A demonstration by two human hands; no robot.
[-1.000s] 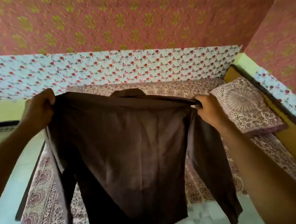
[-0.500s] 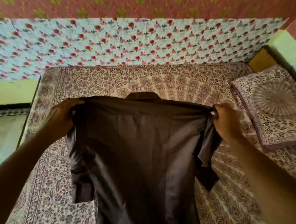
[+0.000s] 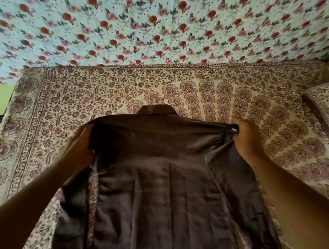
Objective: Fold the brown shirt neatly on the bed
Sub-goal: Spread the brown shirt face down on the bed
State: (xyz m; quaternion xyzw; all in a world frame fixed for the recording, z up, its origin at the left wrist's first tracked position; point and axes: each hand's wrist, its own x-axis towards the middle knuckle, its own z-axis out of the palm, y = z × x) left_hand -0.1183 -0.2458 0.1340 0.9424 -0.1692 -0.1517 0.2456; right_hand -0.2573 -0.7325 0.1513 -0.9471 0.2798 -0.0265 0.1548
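**Fingers pinched on both shoulders as the shirt is brought down to the bed**

The fingers [image 3: 236, 128] of the right hand [image 3: 245, 138] are curled tightly round a bunched right shoulder seam of the brown shirt [image 3: 163, 173]. Those of the left hand [image 3: 79, 147] are hidden behind the cloth, but the left shoulder edge is wrapped over that hand and is evidently gripped by it. Between the two grips the yoke is held taut, with the collar [image 3: 156, 110] standing up beyond it.

A second ago the shirt was held high in front of the wall, its tail hanging free off the near edge of the bed. Since then it has been carried forward and lowered, so that its body is now spread over the patterned bedsheet [image 3: 235, 92] and the left sleeve [image 3: 69, 218] lies loosely beside it. The shoulders appear to be just off the sheet; contact there cannot be confirmed. The laying-out step is judged nearly finished, with no fold yet made.

Counted: one shirt, one collar, two hands, one sleeve plainly seen, the right one being unclear. One bedsheet is seen, one pillow [image 3: 326, 117] at the right edge, and one rose-printed cloth [image 3: 153, 28] against the far wall.
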